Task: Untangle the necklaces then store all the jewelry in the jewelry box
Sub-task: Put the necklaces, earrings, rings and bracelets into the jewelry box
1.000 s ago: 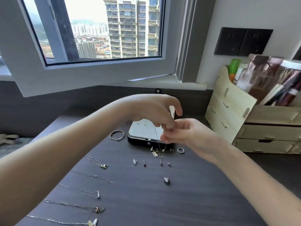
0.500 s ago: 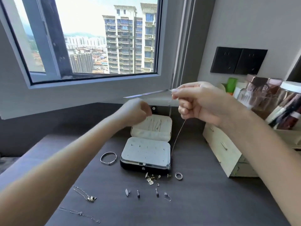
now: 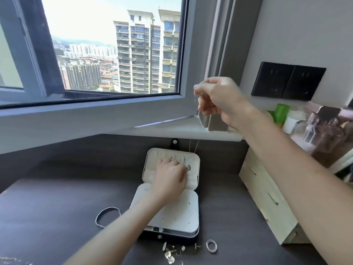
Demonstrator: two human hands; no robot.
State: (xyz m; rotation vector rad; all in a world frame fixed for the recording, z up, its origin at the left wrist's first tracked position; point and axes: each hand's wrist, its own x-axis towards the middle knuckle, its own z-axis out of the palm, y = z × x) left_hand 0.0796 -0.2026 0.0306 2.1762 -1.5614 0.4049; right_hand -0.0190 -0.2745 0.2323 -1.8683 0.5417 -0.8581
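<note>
Right hand [image 3: 219,100] is raised, pinching the top of the necklace [image 3: 194,147]. The chain hangs straight below that grip. Left hand [image 3: 170,176] has curled fingers pinching its pendant [image 3: 188,167] against the open jewelry box [image 3: 172,215] lid. A bangle [image 3: 108,217] lies left of the left grip.

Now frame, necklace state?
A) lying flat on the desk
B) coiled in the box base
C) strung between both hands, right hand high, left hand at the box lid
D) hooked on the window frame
C: the right hand pinches the chain end up by the window frame, and the necklace runs down to its pendant, which the left hand holds at the open lid of the jewelry box.
</note>
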